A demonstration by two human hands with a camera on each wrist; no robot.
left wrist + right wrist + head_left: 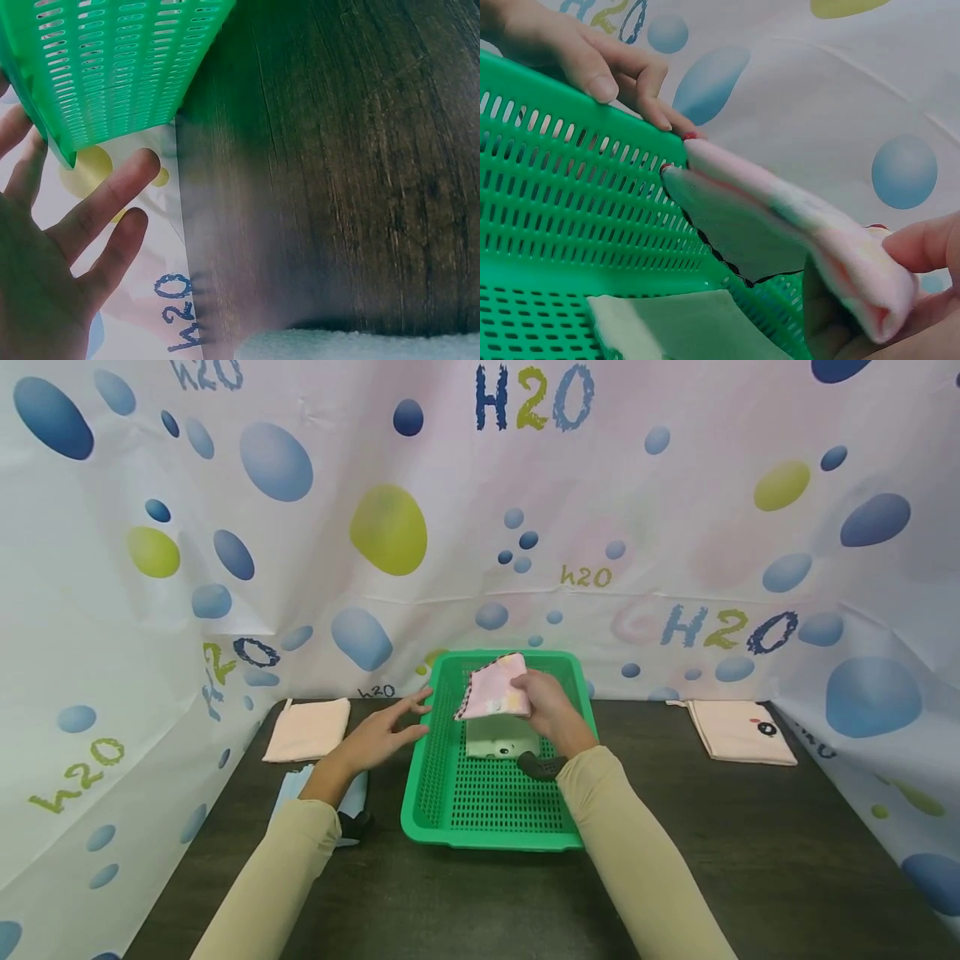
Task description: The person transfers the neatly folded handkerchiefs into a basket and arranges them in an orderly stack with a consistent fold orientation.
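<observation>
My right hand [551,706] pinches a folded pink cloth [495,687] with a dark checked edge, above the green plastic basket [504,842]. In the right wrist view the cloth [780,202] is gripped at its folded end between thumb and fingers, its other end spread apart. Below it, a folded pale green cloth [498,739] with a small printed face lies on the basket floor. My left hand [378,735] is at the basket's left rim, fingers extended and spread; in the left wrist view its fingertips [139,161] show beside the basket wall.
A folded peach cloth [307,731] lies at the left of the dark wooden table [480,902], with a light blue cloth [288,789] partly under my left arm. Another peach cloth [738,731] with a printed face lies at the right. A patterned curtain [480,527] hangs behind.
</observation>
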